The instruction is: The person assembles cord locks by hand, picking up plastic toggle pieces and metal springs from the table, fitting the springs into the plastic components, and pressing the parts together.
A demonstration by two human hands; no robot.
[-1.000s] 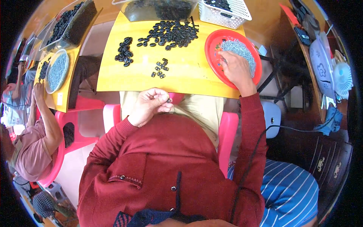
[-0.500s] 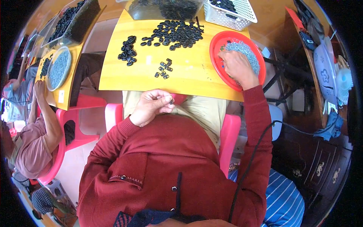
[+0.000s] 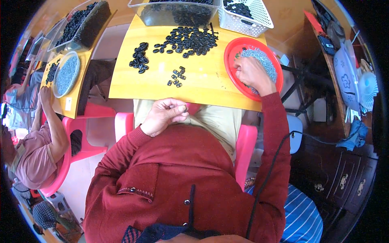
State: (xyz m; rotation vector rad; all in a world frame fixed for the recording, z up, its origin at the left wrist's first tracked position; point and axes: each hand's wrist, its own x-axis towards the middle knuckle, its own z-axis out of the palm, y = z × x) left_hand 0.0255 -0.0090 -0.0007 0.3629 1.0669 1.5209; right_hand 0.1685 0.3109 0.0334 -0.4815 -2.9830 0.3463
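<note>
My left hand is held just off the table's near edge, above my lap. Its thumb and forefinger pinch a small black piece, mostly covered by the fingertips. Over to the right, my right hand reaches into a round red tray, fingers drawn together. Whatever those fingers hold is hidden. Beside and under them lies a heap of thin silvery metal pieces. A small group of black two-holed pieces lies on the tabletop in front of my left hand.
Farther back on the yellow table are a large spread of black oval pieces and a smaller pile. Behind stand a clear bin and a white basket. A co-worker sits at another table on the left.
The view has shifted slightly, so the table sits a little lower. My right hand stays in the red tray, its fingers a little lower; my left keeps its pinch.
</note>
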